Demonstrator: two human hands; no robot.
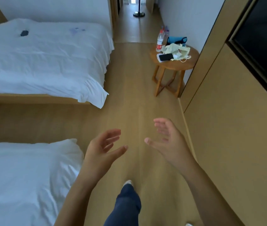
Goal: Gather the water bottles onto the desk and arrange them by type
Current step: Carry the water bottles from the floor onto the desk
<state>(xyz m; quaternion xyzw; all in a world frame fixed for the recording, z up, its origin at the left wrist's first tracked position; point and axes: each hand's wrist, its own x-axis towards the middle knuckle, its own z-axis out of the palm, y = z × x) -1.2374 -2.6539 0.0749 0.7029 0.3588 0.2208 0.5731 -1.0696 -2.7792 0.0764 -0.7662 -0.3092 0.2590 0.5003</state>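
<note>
Clear water bottles with red labels (159, 40) stand upright on a small round wooden table (187, 64) far ahead on the right; one or two more bottles (166, 30) show behind them, blurred. My left hand (103, 148) and my right hand (167, 138) are raised in front of me over the floor, palms facing each other, fingers spread, holding nothing. Both hands are well short of the table. No desk is in view.
The round table also carries a black phone (165, 57), a crumpled cloth bag (177, 48) and a blue pouch (176, 40). Two white beds (44, 59) lie on the left. A wooden wall panel (227, 128) runs along the right. A corridor (136, 25) opens ahead.
</note>
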